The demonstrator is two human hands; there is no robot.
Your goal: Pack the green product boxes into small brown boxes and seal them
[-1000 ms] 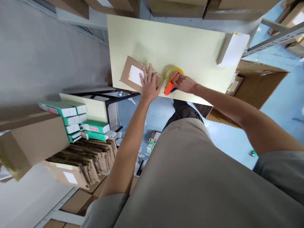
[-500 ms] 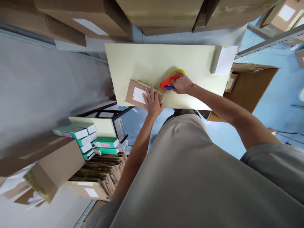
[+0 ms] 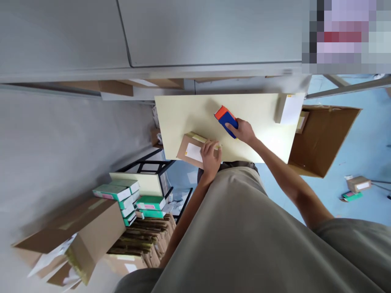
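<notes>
A small brown cardboard box (image 3: 181,151) with a white label lies at the near edge of the cream tabletop (image 3: 259,106). Yellowish tape shows along its far side. My left hand (image 3: 211,159) is at the box's right end, fingers bent over the top and thumb by the end. In my right hand (image 3: 244,131), a blue and orange tape dispenser (image 3: 227,122) is held above the tabletop, apart from the box. The tape roll is mostly hidden by the dispenser's body and my hand.
A white box (image 3: 288,109) stands at the tabletop's right end, beside a large open carton (image 3: 326,138). Green and white boxes (image 3: 117,191) are stacked at lower left, near flattened cardboard (image 3: 146,240). A grey panel (image 3: 198,32) crosses the top.
My left fingers, earlier spread flat on the box, are now bent at its right end. The tape dispenser has turned, showing its blue side, and the camera view has shifted.
</notes>
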